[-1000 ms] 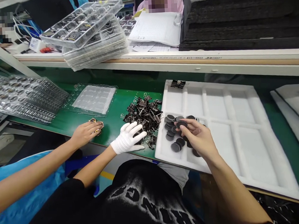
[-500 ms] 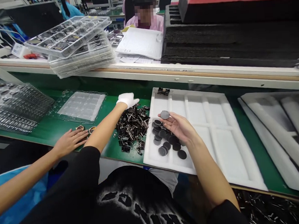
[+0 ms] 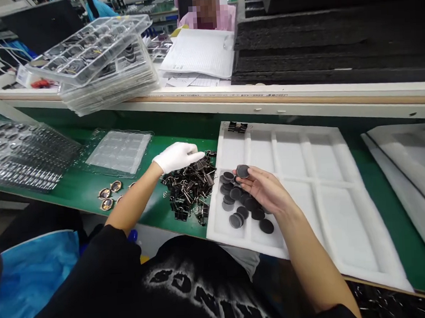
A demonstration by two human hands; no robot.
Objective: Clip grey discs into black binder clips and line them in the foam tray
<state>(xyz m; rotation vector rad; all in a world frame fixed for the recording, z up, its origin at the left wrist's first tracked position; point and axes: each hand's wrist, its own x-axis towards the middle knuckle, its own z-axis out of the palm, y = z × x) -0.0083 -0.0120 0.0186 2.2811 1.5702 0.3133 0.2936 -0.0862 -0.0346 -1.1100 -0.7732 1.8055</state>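
My left hand (image 3: pixel 178 157), in a white glove, is over the upper edge of a heap of black binder clips (image 3: pixel 190 186). Its fingers are curled together, and anything between them is hidden. Between the fingertips of my right hand (image 3: pixel 267 187) is a dark round disc (image 3: pixel 242 171). Below and left of that hand, a pile of similar discs (image 3: pixel 235 193) lies on a white foam tray (image 3: pixel 327 181) with shallow compartments. Black clips (image 3: pixel 238 127) sit at the tray's upper left corner.
Small gold-rimmed round pieces (image 3: pixel 107 204) and a clear plastic tray (image 3: pixel 117 152) lie at left. Stacked clear trays (image 3: pixel 108 79) and black foam (image 3: pixel 327 44) stand on the shelf. A person in pink (image 3: pixel 222 17) is behind it. More foam trays (image 3: pixel 416 167) lie at right.
My gloved hand has moved left and down, its fingers now along the heap. The disc in my right hand now looks darker. The neighbour's bare hand has left the gold-rimmed pieces.
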